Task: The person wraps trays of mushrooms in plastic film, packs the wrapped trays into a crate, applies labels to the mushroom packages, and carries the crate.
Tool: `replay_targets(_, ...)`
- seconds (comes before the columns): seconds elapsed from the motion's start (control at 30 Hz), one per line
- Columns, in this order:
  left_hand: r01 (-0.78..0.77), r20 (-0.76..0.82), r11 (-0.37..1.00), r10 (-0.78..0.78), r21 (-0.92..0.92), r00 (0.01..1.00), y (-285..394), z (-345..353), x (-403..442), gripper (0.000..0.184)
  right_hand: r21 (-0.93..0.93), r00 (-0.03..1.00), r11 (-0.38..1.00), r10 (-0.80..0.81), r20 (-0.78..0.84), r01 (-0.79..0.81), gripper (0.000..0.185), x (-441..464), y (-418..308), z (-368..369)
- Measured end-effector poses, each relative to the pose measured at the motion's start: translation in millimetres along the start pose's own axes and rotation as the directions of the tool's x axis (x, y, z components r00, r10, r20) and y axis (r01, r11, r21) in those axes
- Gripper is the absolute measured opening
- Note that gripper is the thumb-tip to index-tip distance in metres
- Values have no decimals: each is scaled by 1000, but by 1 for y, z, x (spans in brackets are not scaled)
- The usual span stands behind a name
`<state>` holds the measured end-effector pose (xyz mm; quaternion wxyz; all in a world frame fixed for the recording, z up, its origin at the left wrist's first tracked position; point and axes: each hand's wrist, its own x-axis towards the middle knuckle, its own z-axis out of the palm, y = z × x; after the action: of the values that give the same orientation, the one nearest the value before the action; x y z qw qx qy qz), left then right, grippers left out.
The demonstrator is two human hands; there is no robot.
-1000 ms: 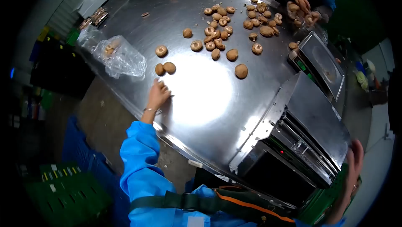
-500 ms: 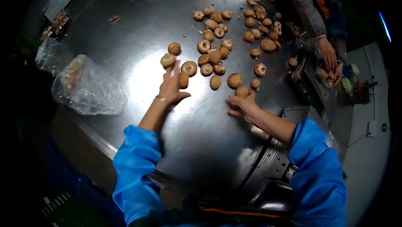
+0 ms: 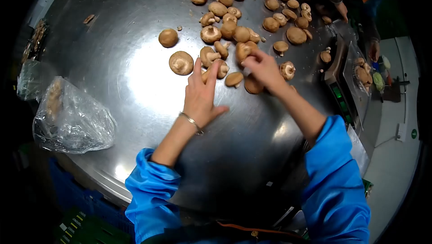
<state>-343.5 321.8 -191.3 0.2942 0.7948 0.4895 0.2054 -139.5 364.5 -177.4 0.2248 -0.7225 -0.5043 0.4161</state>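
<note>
Several brown mushrooms [image 3: 210, 33] lie scattered over the metal table [image 3: 148, 122]. My left hand [image 3: 201, 97], with a bracelet at its wrist, has its fingers spread and reaches to a small group of mushrooms; its fingertips partly cover one of them. Pinched between the fingers of my right hand [image 3: 265, 70] is a mushroom [image 3: 243, 52]. Below that hand another mushroom [image 3: 253, 85] is partly hidden. Left of my left hand a large mushroom [image 3: 181, 63] rests on the table, with a rounder one [image 3: 168, 38] behind it.
A clear plastic bag [image 3: 76, 120] with something brown inside lies at the table's left. On the right, a scale [image 3: 339, 86] bears a pack of mushrooms [image 3: 362, 73]. Beyond it are a co-worker's hands [image 3: 374, 50]. Green crates [image 3: 85, 228] stand at the lower left.
Both hands have moved forward among the mushrooms, and my right hand has taken hold of one. The co-worker's hands have drawn back from the pack on the scale.
</note>
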Motion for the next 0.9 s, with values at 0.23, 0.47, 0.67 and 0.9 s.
replay_targets(0.23, -73, -288, 996, 82, 41, 954, 34, 44, 81, 66, 892, 884, 241, -186, 428, -382, 42, -58, -51, -75)
replay_targets(0.47, 40, 144, -617, -120, -786, 982, 53, -29, -2, 43, -238, 752, 717, -586, 303, 655, 66, -103, -73, -15)
replay_targets(0.67, -337, -104, -93, -845, -937, 524, -66, -133, -138, 27, -385, 639, 523, -498, 586, 760, 44, -148, -77, -1)
replay_targets(0.9, 374, -338, 411, -908, -831, 248, -222, -302, -182, 55, -431, 684, 564, -375, 626, 704, 34, -157, -46, -12)
